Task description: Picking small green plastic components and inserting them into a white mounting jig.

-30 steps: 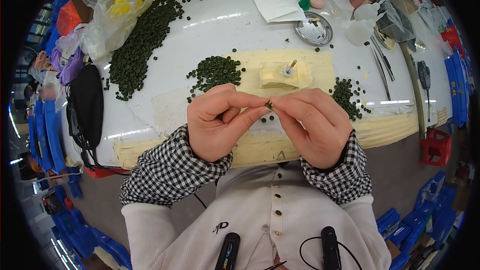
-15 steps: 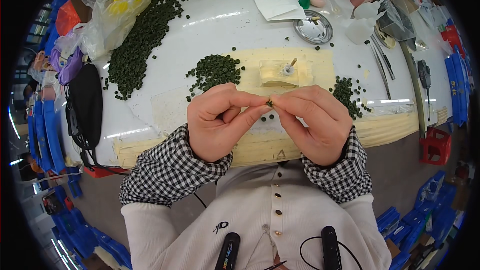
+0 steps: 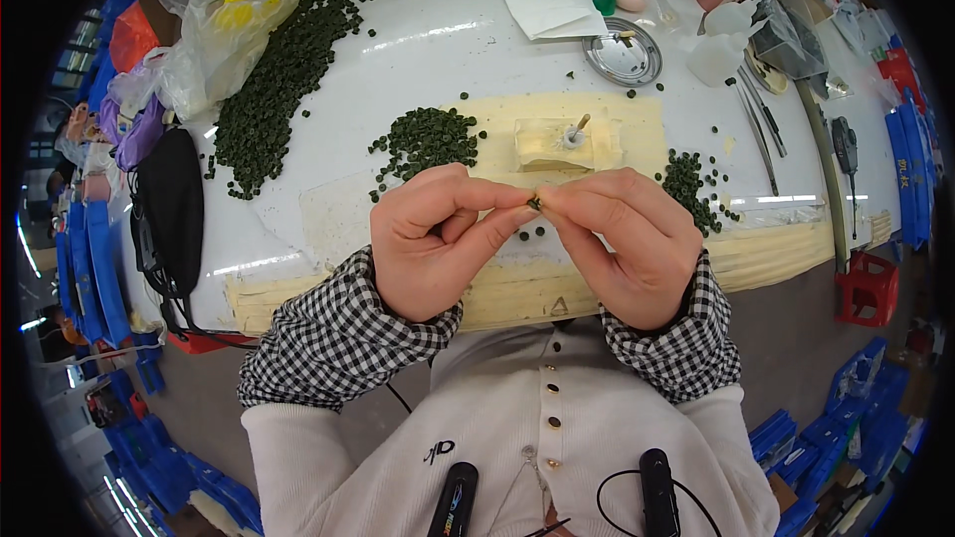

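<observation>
Between the fingertips of both hands is a small dark green piece (image 3: 535, 203), mostly covered by the fingers. My left hand (image 3: 433, 239) pinches it from the left with thumb and forefinger. From the right, my right hand (image 3: 632, 244) closes its thumb and fingers on it too. Just beyond the hands stands a tape-wrapped block (image 3: 547, 146) with a short upright pin in a whitish collar. A pile of small dark green pieces (image 3: 430, 139) lies past my left hand. Another scattered group of them (image 3: 686, 189) is beyond my right hand.
A long heap of green pieces (image 3: 284, 80) spreads at the back left, next to a clear plastic bag (image 3: 214, 40) and a black pouch (image 3: 169, 204). Back right are a round metal dish (image 3: 637, 60), white paper (image 3: 552, 8) and tweezers (image 3: 758, 139). The table's front edge (image 3: 497, 300) carries tape.
Both hands stay in almost the same place, still pinching the small green piece; only a very slight shift of the fingers shows.
</observation>
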